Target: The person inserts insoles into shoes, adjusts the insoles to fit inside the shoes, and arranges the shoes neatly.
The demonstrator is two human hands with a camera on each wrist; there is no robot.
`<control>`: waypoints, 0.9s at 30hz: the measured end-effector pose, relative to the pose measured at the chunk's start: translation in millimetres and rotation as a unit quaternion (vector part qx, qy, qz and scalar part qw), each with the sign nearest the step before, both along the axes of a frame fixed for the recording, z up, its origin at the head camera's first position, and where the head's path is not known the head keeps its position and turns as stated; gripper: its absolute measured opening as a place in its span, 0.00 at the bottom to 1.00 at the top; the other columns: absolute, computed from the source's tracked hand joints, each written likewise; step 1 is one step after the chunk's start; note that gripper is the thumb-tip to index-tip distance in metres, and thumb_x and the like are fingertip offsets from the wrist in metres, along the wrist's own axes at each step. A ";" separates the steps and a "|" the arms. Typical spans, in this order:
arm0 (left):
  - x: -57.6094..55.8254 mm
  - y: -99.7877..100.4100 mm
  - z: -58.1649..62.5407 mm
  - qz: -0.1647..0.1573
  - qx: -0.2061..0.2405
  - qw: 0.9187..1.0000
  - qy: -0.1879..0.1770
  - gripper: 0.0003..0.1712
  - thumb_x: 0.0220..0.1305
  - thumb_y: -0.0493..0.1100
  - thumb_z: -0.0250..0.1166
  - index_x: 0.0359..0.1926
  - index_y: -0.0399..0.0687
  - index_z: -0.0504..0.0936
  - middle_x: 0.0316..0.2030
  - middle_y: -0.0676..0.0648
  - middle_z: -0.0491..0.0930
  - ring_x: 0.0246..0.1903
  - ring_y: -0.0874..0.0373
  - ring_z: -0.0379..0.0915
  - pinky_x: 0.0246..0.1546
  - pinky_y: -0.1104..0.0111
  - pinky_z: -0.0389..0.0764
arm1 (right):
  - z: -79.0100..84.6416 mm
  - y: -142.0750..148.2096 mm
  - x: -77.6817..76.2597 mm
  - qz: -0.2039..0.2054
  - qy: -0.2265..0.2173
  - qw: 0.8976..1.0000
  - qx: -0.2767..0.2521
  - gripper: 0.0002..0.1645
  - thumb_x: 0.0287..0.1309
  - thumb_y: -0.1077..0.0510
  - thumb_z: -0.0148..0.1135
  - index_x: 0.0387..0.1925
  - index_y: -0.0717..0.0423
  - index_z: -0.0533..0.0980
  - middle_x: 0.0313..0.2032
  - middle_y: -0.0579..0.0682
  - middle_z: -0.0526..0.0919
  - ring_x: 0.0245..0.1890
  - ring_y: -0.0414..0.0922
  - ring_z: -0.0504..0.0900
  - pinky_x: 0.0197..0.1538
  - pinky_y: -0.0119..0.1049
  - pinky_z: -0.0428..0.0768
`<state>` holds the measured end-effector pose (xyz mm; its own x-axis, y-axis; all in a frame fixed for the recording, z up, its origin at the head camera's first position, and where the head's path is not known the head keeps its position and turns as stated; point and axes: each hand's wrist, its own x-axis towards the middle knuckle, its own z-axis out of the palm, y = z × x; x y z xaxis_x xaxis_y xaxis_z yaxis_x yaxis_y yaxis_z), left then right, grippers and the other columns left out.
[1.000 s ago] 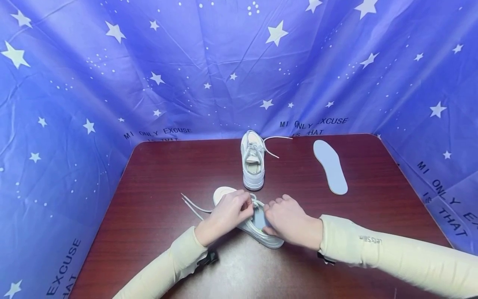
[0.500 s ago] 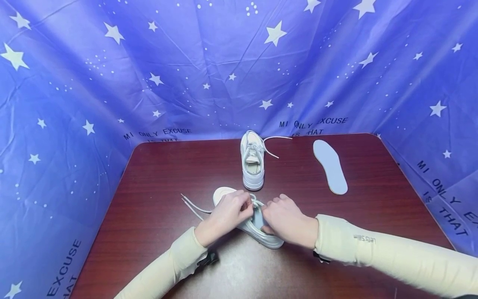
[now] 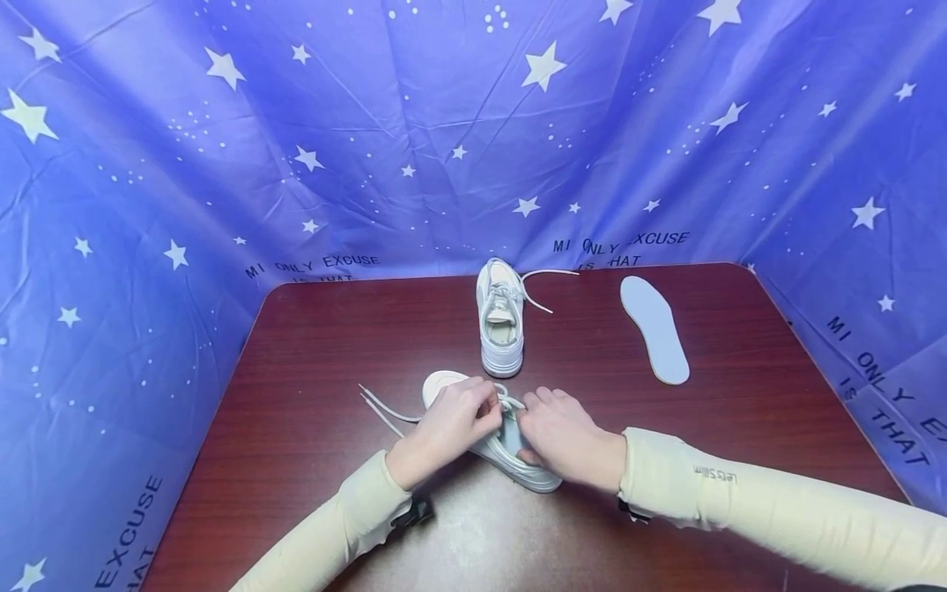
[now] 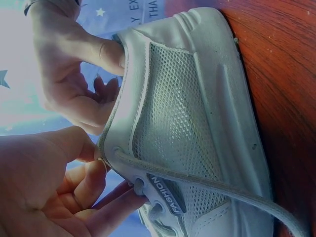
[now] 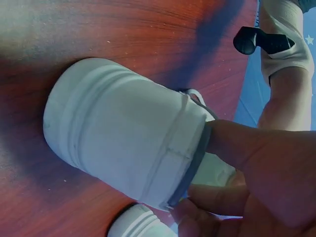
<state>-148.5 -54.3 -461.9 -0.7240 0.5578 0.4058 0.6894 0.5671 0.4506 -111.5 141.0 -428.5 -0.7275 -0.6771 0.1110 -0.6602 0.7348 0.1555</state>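
A white lace-up sneaker [image 3: 527, 475] sits on the table, toe pointing far left. My left hand [image 3: 451, 423] is at its lacing, with thumb and forefinger [image 4: 81, 143] pinching the top edge of the sneaker beside the uppermost eyelet. A pale grey-blue insole [image 3: 511, 436] shows inside the opening. My right hand [image 3: 562, 436] reaches into the opening near the heel, its thumb [image 5: 229, 140] and curled fingers inside the collar, holding the insole; the fingertips are hidden in the sneaker. A loose white lace [image 4: 217, 185] hangs down the side.
The matching white sneaker [image 3: 503, 358] stands just behind, its lace trailing right. Another white insole [image 3: 657, 330] lies flat at the right of the dark red wooden table [image 3: 325, 337]. A blue star-patterned curtain [image 3: 414, 123] encloses the back and sides.
My right hand has shifted slightly left, deeper over the sneaker's opening. The left hand and the other things have stayed put.
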 end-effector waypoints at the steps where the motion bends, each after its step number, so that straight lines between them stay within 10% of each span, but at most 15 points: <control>1: 0.1 0.2 -0.2 0.000 0.001 1.000 0.000 0.08 0.56 0.36 0.67 0.25 0.49 0.77 0.22 0.56 0.72 0.23 0.66 0.67 0.25 0.76 0.68 | -0.4 0.4 -0.2 -0.001 0.001 1.000 0.003 0.25 0.42 0.40 0.81 0.25 0.54 0.80 0.27 0.50 0.74 0.29 0.50 0.74 0.31 0.40 0.73; 15: -0.7 0.6 -0.8 0.000 0.001 1.000 -0.016 0.08 0.57 0.36 0.68 0.25 0.49 0.77 0.22 0.55 0.72 0.23 0.66 0.67 0.25 0.76 0.68 | 23.8 10.5 -9.4 0.027 -0.107 0.993 0.033 0.24 0.47 0.38 0.80 0.24 0.52 0.80 0.25 0.46 0.71 0.27 0.47 0.73 0.33 0.41 0.77; 27: -1.4 1.2 0.3 0.001 -0.005 1.000 -0.019 0.08 0.58 0.36 0.67 0.25 0.49 0.77 0.22 0.55 0.72 0.23 0.66 0.67 0.25 0.76 0.68 | 38.5 25.2 -14.8 0.144 -0.155 0.977 -0.007 0.14 0.46 0.60 0.80 0.25 0.42 0.81 0.26 0.37 0.75 0.29 0.41 0.78 0.33 0.36 0.76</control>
<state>-149.8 -53.0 -461.6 -0.7401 0.5599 0.3725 0.6706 0.5733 0.4708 -126.3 166.2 -390.0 -0.5077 -0.8583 -0.0743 -0.8534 0.5128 -0.0933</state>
